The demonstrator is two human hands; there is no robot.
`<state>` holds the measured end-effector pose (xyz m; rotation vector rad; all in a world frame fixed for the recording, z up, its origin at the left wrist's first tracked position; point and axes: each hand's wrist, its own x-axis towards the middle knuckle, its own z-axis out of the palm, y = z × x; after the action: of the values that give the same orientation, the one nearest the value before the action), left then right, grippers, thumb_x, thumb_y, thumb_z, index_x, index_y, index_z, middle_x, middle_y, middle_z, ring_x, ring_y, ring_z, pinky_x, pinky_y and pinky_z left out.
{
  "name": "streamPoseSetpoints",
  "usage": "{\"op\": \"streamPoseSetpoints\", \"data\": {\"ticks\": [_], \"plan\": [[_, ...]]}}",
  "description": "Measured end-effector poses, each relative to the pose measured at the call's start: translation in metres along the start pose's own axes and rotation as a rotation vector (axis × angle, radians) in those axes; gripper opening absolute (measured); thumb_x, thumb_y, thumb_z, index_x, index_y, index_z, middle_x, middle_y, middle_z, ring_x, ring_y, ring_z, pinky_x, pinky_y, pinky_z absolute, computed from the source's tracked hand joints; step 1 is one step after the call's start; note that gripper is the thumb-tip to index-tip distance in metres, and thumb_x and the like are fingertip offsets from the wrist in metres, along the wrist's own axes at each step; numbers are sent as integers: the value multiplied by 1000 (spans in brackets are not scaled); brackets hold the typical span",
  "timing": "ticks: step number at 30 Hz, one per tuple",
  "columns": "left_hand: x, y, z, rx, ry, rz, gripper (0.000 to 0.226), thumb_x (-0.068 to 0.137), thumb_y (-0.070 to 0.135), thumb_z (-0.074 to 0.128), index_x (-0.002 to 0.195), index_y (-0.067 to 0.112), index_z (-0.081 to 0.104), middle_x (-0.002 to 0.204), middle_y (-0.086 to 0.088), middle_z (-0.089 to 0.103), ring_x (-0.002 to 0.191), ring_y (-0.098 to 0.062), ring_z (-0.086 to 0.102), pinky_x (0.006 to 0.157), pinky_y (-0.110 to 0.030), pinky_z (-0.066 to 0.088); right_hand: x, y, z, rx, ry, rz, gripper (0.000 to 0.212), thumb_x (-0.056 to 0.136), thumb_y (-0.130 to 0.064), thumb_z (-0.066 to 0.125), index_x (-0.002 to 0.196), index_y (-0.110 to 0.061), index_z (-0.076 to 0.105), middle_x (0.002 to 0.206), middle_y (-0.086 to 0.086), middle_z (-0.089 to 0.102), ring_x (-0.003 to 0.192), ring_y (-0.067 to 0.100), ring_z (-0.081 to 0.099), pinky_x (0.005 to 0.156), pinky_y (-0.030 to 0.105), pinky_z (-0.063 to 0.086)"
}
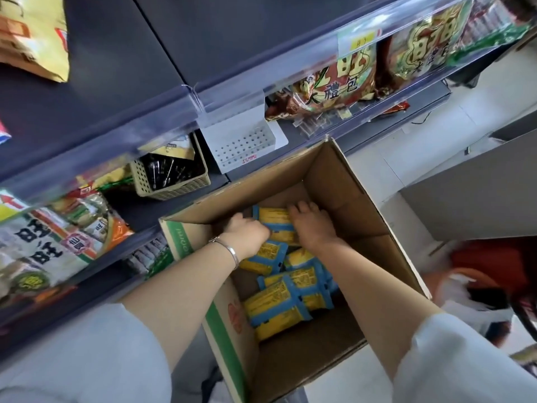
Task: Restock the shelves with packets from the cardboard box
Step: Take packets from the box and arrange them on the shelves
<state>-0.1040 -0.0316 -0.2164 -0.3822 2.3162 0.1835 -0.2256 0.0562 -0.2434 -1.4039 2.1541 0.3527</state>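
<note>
Head view looks down into an open cardboard box [348, 181] standing on the floor just beside dark shelves [116, 68]. Yellow and blue packets [279, 303] lie loosely piled in the box's bottom. Both hands reach into its far end: the right hand [312, 225] lies on a top packet [276, 219] with fingers bent over its far edge, gripping it; the left hand [247, 231], a silver bracelet [229, 251] at its wrist, presses against the same packet's left side, fingers hidden, so its grip cannot be told. On the shelves sit a beige basket [174, 181], a white perforated tray [247, 144] and large red snack bags [343, 82]
</note>
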Motion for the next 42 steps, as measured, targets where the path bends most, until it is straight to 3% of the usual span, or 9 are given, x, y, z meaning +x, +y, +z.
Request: {"op": "streamPoseSetpoints", "data": {"ticks": [4, 12, 15, 19, 25, 29, 34, 37, 42], "plan": [[-7, -1, -3, -51, -14, -23, 44, 91, 3, 47, 132, 20, 47, 123, -9, 56, 114, -31, 55, 73, -32, 38, 2, -3, -6, -21, -30, 34, 45, 91, -12, 53, 133, -9, 39, 135, 15, 33, 124, 35, 36, 98, 43, 37], [-40, 0, -47, -196, 146, -47, 29, 91, 16, 57, 118, 20, 49, 111, -6, 60, 102, -28, 59, 65, -33, 42, -31, -4, -48, 152, -58, 108, 33, 92, -9, 48, 125, -14, 43, 120, 13, 58, 109, 34, 58, 77, 37, 47], [-63, -9, -70, -224, 202, -43, 22, 89, 19, 60, 108, 19, 49, 104, -5, 61, 98, -26, 59, 67, -34, 44, -56, 7, -74, 319, 18, 156, 35, 90, -18, 56, 123, -17, 47, 119, 13, 59, 110, 35, 58, 84, 38, 48], [-95, -17, -112, -281, 299, -70, 24, 88, 27, 62, 108, 21, 48, 103, -2, 58, 99, -25, 58, 66, -33, 41, -89, 12, -116, 357, 114, 154, 23, 87, -28, 60, 104, -15, 52, 108, 11, 62, 100, 32, 59, 68, 31, 42], [-150, -20, -178, -187, 550, -108, 17, 88, 26, 56, 103, 20, 49, 91, 3, 56, 92, -25, 56, 61, -30, 35, -132, 9, -175, 326, 248, 189, 29, 90, -26, 54, 119, -20, 56, 114, 4, 62, 104, 26, 59, 74, 34, 48], [-178, -37, -201, -198, 674, -120, 16, 89, 32, 56, 99, 25, 45, 108, 0, 60, 101, -26, 59, 67, -31, 37, -155, 14, -211, 468, 393, 220, 36, 89, -27, 58, 125, -28, 54, 120, 1, 59, 109, 24, 57, 82, 33, 47], [-208, -55, -218, -232, 797, -155, 19, 89, 37, 55, 102, 25, 45, 101, 2, 62, 93, -24, 60, 65, -31, 37, -174, 11, -254, 755, 586, 193, 31, 90, -19, 61, 121, -20, 56, 99, 3, 55, 81, 18, 54, 63, 26, 44], [-230, -64, -234, -221, 920, -162, 21, 89, 37, 54, 107, 27, 48, 103, 5, 62, 94, -22, 60, 66, -30, 35, -180, 6, -277, 738, 663, 137, 26, 89, -20, 62, 115, -19, 57, 96, 4, 61, 76, 17, 56, 68, 32, 49], [-265, -76, -255, -154, 1136, -189, 34, 91, 42, 52, 121, 27, 47, 105, 5, 65, 92, -20, 63, 66, -28, 40, -185, -4, -302, 788, 763, 71, 24, 89, -22, 64, 112, -20, 59, 76, -3, 56, 62, 14, 53, 52, 26, 42]]}}
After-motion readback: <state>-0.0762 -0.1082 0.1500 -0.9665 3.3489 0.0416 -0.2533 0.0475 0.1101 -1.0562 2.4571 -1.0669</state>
